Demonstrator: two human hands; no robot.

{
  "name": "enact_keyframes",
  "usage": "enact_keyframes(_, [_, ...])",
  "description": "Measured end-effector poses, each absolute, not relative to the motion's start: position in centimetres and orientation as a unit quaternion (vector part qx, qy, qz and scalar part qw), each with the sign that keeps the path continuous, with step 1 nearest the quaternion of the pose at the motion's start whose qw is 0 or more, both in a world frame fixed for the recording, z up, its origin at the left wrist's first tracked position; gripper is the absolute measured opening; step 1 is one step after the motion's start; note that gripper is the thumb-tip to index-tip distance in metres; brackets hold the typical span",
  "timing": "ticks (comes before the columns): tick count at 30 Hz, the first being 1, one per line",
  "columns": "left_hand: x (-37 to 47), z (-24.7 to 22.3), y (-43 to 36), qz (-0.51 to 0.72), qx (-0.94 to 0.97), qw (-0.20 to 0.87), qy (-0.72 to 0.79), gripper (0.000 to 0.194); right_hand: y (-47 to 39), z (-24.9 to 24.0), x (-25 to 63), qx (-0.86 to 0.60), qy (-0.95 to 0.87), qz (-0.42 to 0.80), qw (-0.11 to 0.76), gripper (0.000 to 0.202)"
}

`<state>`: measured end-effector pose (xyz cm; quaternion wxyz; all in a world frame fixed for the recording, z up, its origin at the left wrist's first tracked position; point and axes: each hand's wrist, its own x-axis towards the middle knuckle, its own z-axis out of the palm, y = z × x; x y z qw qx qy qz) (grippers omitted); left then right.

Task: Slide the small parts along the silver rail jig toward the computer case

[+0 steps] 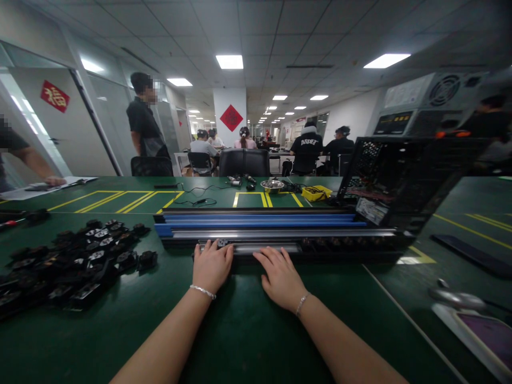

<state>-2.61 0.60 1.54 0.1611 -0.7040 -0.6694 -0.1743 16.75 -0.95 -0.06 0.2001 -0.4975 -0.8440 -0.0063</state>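
My left hand (212, 266) rests at the near edge of a long rail assembly (276, 233), its fingers bent over a small black part near the assembly's left end. To its right, my right hand (280, 274) lies with fingers spread on the front of the same assembly, touching a grey bar (268, 248). Blue strips (260, 219) run along the assembly behind both hands. Small black parts (328, 244) sit in a row at its front right. What lies under my left fingers is partly hidden.
A heap of black parts (96, 250) covers the left of the green table (240, 330). An open computer case (412, 170) stands at the right. Farther back are a metal bowl (272, 185) and yellow box (316, 192). A person's hand (55, 181) is at far left.
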Motion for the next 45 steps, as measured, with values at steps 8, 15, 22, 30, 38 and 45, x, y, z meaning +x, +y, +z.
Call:
enact_keyframes(8, [-2.9,2.1,0.4,-0.155,-0.697,0.146,-0.685,0.040,-0.9,-0.2,16.8,-0.499,-0.844,-0.006,0.197,0.056])
enact_keyframes(15, [-3.4,2.1,0.5,-0.157,-0.695,0.145,-0.687,0.039,-0.9,-0.2,16.8,-0.497,-0.844,0.000,0.202,0.055])
enact_keyframes(22, [-3.9,1.8,0.7,-0.163,-0.686,0.143,-0.695,0.037,-0.9,-0.1,16.8,-0.496,-0.844,0.004,0.205,0.056])
enact_keyframes(30, [-4.3,2.0,0.8,-0.191,-0.672,0.137,-0.702,0.037,-0.8,-0.2,16.8,-0.498,-0.845,-0.006,0.195,0.056])
enact_keyframes(38, [-4.8,1.7,1.0,-0.211,-0.671,0.149,-0.695,0.039,-0.7,-0.3,16.9,-0.491,-0.845,0.001,0.212,0.055])
enact_keyframes(45, [-5.2,1.4,1.2,-0.203,-0.689,0.170,-0.675,0.041,-0.8,-0.4,16.8,-0.493,-0.843,-0.004,0.215,0.055])
